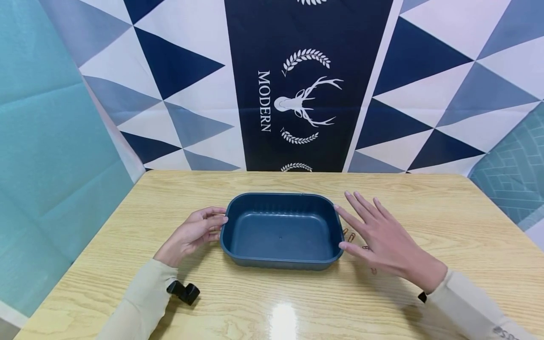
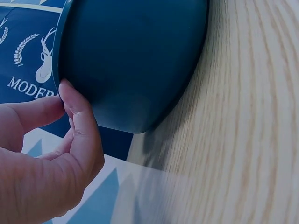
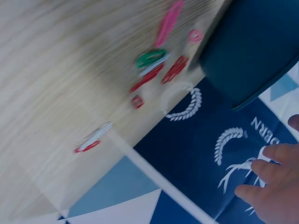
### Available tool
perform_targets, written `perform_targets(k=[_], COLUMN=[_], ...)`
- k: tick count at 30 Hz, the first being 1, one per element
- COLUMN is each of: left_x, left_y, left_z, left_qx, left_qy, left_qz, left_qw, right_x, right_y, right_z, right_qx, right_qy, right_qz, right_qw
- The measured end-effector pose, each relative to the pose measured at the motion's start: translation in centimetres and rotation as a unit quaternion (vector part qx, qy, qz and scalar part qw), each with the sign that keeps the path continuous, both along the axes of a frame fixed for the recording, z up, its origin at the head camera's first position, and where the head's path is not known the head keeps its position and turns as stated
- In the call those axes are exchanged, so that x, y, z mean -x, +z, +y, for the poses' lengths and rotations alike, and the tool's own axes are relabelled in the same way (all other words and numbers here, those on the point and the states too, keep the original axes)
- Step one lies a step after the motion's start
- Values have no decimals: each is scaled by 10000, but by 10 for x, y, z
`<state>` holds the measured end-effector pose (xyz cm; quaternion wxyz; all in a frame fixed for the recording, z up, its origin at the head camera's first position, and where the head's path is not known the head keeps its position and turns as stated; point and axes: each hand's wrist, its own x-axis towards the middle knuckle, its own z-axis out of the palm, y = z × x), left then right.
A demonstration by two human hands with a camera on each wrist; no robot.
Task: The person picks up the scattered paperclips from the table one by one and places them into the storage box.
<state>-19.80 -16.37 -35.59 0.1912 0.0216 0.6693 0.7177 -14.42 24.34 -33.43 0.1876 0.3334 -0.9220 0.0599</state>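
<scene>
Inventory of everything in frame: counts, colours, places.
Bin: 1, dark blue, on table
Paper clips: several, exact count blurred; red, pink, green, white; right of bin
Table: 1, light wood, under bin
Printed backdrop: 1, navy, grey-blue, white, behind table
Left cloth: 1, teal, beside table
Right cloth: 1, grey-green, beside table
Wrist devices: 2, black, at wrists
Sleeves: 2, off-white, forearms
Left hand: 1, holding bin's left rim
Right hand: 1, spread near bin's right rim
</scene>
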Motion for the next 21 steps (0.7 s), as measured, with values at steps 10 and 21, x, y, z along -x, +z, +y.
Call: perform_targets(k=[10,21], left_x=[1,1], left_y=[-1,-2], left_z=[-1,-1], left_qx=[111,112], left_qy=[45,43], left_qz=[-2,-10], left_qw=[9999,9999], right_x=[3,9], right_y=[-3,-6], right_z=[31,65], right_qx=[508,1086], right_qy=[-345,-1331], right_qz=[-305,-1008], right_qw=[9976,9800])
